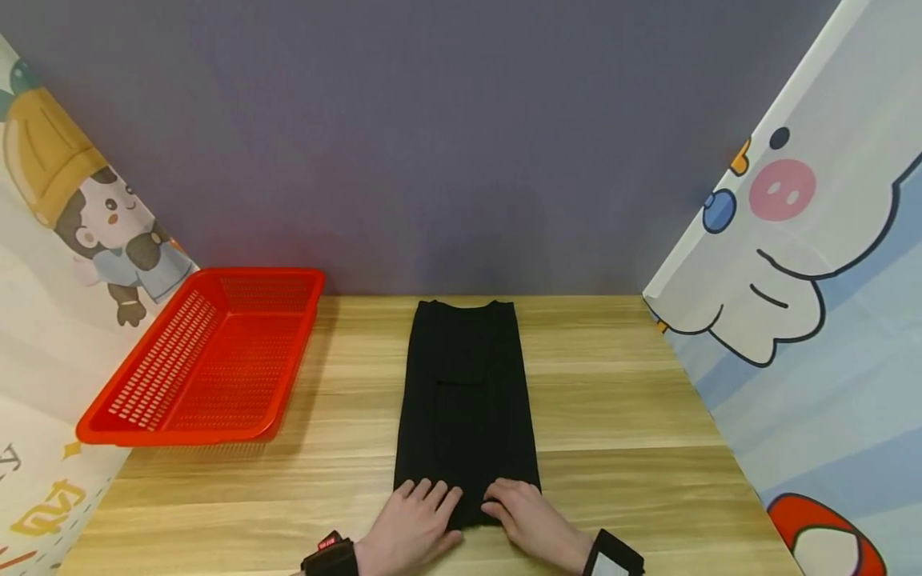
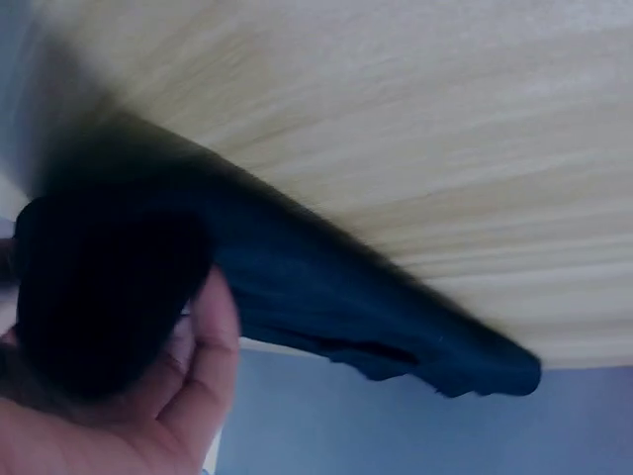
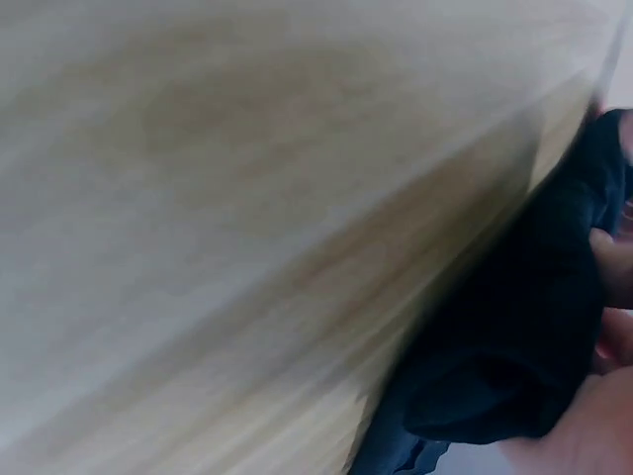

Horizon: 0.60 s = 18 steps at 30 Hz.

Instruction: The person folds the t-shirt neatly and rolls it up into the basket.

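Note:
A black garment [image 1: 471, 424], folded into a long narrow strip, lies on the table with its curved edge at the far end. At its near left corner, my left hand [image 1: 414, 524] grips the cloth; the left wrist view shows bent fingers [image 2: 213, 346] against a dark raised fold. My right hand [image 1: 533, 520] holds the near right corner. Thumb and fingers pinch a rolled-up part of the garment [image 3: 504, 317] in the right wrist view. Further along, the strip lies flat, with layer edges showing across its middle.
A red plastic basket [image 1: 291, 384] with slotted sides stands at the left of the wooden table [image 1: 605, 384]. Behind the table rises a grey panel [image 1: 461, 144]. Printed cartoon sheets border the left side and the right side [image 1: 807, 320].

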{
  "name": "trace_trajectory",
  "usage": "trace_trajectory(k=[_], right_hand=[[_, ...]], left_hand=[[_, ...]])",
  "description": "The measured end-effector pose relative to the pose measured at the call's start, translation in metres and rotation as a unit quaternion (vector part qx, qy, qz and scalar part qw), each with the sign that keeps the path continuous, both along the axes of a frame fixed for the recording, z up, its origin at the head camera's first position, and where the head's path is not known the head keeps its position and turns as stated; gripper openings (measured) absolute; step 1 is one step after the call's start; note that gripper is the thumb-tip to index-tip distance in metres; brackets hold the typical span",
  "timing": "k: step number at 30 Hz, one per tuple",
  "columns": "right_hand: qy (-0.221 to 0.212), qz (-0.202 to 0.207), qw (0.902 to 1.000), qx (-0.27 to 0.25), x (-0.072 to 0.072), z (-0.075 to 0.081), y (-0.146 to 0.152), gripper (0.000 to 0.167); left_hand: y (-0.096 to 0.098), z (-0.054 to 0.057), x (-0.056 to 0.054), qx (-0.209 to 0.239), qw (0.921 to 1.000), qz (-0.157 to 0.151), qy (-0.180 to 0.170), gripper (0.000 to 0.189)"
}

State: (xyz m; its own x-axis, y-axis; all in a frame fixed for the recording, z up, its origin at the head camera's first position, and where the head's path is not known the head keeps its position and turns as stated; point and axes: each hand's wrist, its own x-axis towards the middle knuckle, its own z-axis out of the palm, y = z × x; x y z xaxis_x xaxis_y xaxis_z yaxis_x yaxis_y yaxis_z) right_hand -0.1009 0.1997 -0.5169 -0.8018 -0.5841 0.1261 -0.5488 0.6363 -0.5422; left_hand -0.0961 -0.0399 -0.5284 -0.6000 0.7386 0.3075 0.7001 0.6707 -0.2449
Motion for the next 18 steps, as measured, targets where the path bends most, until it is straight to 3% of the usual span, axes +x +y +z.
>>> trace_trajectory(k=[3,5,7,9,12,14,16,18], right_hand=[[-0.013,-0.009,0.9996,0.022,-0.002,0.003,-0.002,0.018],[0.001,-0.019,0.9989,0.044,-0.001,0.004,-0.003,0.018],[0.046,-0.031,0.9957,0.074,0.002,0.003,-0.005,0.017],[0.105,-0.046,0.9865,0.116,0.007,0.001,-0.006,0.013],[0.191,-0.07,0.9639,0.172,0.017,-0.003,-0.007,0.008],[0.222,-0.078,0.9526,0.193,0.023,-0.005,-0.008,0.017],[0.233,-0.083,0.9483,0.199,0.027,-0.007,-0.008,0.029],[0.227,-0.082,0.95,0.198,0.03,-0.009,-0.007,0.036]], left_hand=[[0.0,-0.002,0.002,-0.006,0.9998,-0.001,0.019,0.048],[0.001,-0.004,0.003,-0.005,0.9993,0.003,0.038,0.041],[0.002,-0.006,0.002,0.0,0.9985,0.01,0.053,0.031],[0.003,-0.008,0.002,0.007,0.9987,0.014,0.048,0.024],[0.004,-0.008,0.0,0.006,0.9998,0.018,0.007,0.017],[0.005,-0.007,-0.002,0.005,0.9993,0.02,-0.031,0.015],[0.005,-0.006,-0.005,0.006,0.9976,0.021,-0.066,0.016],[0.004,-0.006,-0.008,0.011,0.9949,0.02,-0.098,0.021]])
